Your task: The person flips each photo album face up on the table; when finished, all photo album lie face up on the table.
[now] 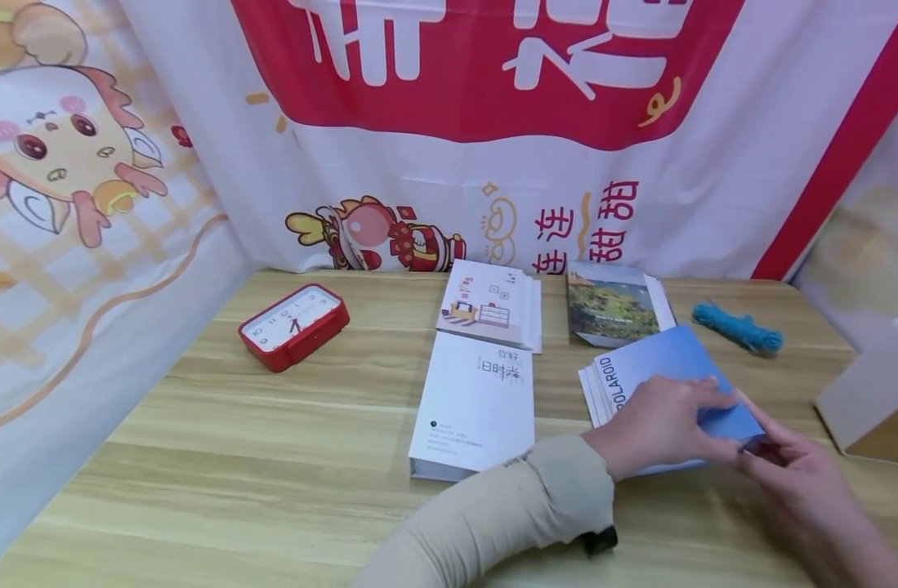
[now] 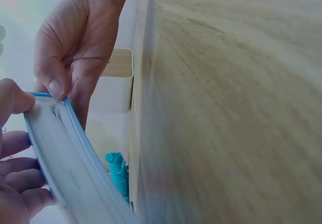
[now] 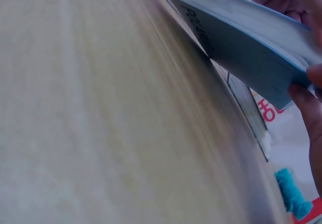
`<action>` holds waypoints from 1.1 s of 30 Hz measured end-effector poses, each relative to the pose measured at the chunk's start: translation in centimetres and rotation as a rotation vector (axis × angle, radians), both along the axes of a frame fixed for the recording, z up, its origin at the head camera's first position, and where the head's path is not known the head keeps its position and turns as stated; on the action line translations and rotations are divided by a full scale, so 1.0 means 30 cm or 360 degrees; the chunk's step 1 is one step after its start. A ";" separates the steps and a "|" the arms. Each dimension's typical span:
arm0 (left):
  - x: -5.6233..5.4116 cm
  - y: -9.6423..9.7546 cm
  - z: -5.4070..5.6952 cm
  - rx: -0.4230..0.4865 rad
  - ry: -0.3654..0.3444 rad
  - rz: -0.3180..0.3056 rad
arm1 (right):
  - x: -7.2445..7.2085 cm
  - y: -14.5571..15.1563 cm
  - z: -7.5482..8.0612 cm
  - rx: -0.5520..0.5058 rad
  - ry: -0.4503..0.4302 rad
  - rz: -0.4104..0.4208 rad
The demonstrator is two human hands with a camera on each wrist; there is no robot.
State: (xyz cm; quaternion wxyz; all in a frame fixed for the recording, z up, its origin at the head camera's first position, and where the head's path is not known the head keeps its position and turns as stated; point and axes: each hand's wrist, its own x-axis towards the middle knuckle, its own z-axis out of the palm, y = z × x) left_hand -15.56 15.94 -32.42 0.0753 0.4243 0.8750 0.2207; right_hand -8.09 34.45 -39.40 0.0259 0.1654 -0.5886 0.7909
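Observation:
A thick blue book (image 1: 684,371) marked POLAROID is tilted above the table, its white page edges (image 2: 63,148) showing in the left wrist view. My left hand (image 1: 658,420) grips it across the cover, with the thumb at the near end. At the near right corner, my right hand (image 1: 805,478) pinches the book between thumb and fingers. White card-like sheets (image 1: 594,396) stick out beneath its left side; what they belong to is partly hidden. A white book (image 1: 478,400) lies to the left, near my left forearm.
Behind lie an illustrated card stack (image 1: 485,302) and a landscape-picture card pack (image 1: 614,302). A blue yarn bundle (image 1: 739,327) is at back right, a red clock (image 1: 294,327) at left. A white box (image 1: 875,400) stands right. Printed cloth (image 1: 419,163) hangs behind the table.

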 end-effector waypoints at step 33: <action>0.045 -0.182 -0.040 0.0910 0.0092 0.0061 | -0.032 -0.145 0.249 0.1680 0.0949 -0.0567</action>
